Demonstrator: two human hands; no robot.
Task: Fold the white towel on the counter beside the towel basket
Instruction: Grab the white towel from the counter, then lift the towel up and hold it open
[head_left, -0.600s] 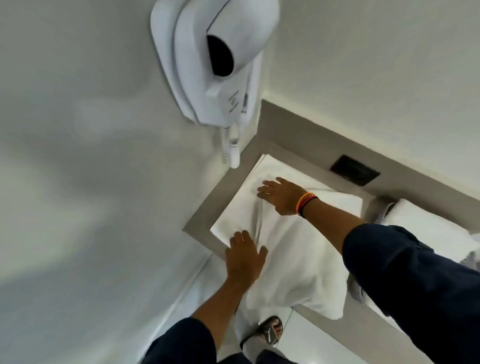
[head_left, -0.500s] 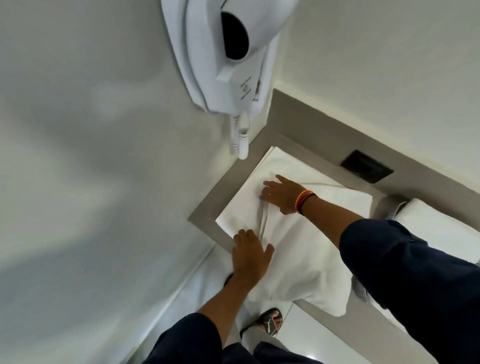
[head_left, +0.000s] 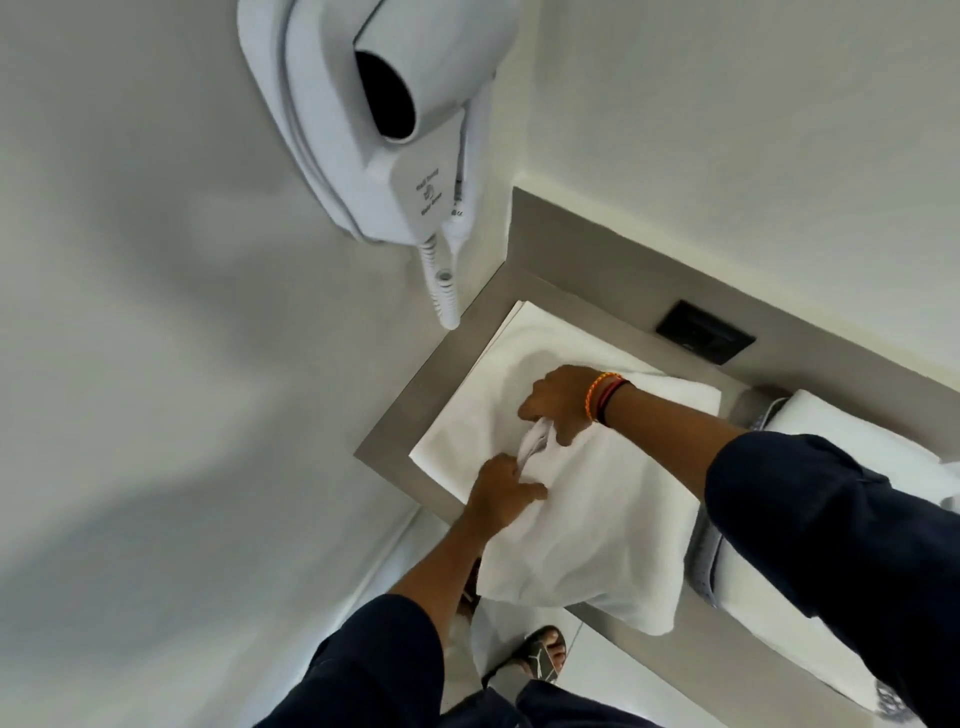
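Compared with the earlier frames, both hands have changed from flat, open palms to pinching a raised ridge of the white towel (head_left: 582, 499). The left hand (head_left: 501, 493) and right hand (head_left: 563, 402) each grip that ridge with closed fingers. The towel lies at the counter (head_left: 395, 436) corner, overhanging its front edge. Hair dryer (head_left: 384, 114) label text is unreadable.

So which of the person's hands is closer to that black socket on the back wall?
The right hand. It grips the towel farther back on the counter, nearer the black socket. The left hand pinches the same fold closer to the counter's front edge, farther from the socket.
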